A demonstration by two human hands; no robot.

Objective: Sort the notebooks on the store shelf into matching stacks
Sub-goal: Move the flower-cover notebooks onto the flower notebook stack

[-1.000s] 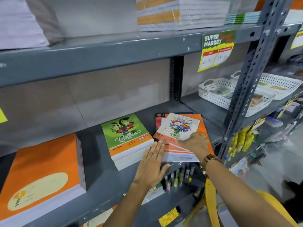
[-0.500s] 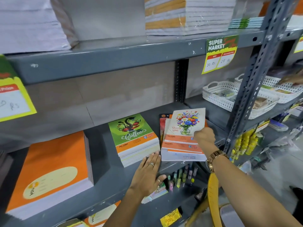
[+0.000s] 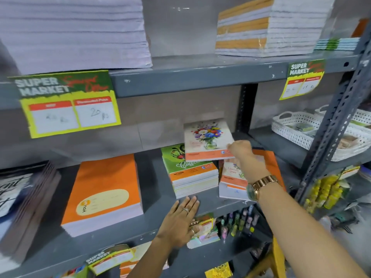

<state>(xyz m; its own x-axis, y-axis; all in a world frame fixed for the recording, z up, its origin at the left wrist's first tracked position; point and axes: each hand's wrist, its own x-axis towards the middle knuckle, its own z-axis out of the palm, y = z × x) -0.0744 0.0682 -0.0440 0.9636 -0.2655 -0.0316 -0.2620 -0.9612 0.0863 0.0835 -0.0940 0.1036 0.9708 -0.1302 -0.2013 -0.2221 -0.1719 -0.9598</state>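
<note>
My right hand (image 3: pixel 240 150) grips a white flower-bouquet notebook (image 3: pixel 206 139) by its lower right corner and holds it lifted above the green "Coffee" stack (image 3: pixel 188 173). To the right of that stack lies a loose pile of flower notebooks on an orange cover (image 3: pixel 239 177), partly hidden by my right forearm. My left hand (image 3: pixel 180 219) rests flat with fingers spread on the grey shelf (image 3: pixel 156 199), just in front of the Coffee stack. A thick orange notebook stack (image 3: pixel 104 189) stands further left.
Dark notebooks (image 3: pixel 24 197) sit at the far left. White baskets (image 3: pixel 301 129) fill the shelf to the right, behind a grey upright post (image 3: pixel 337 125). The upper shelf carries tall paper stacks (image 3: pixel 267 27). Price tags (image 3: pixel 66 103) hang from its edge. Pens (image 3: pixel 239 221) hang below.
My right hand has lifted the flower notebook off the right-hand pile and carried it left and up, over the Coffee stack. My left hand stays flat on the shelf.
</note>
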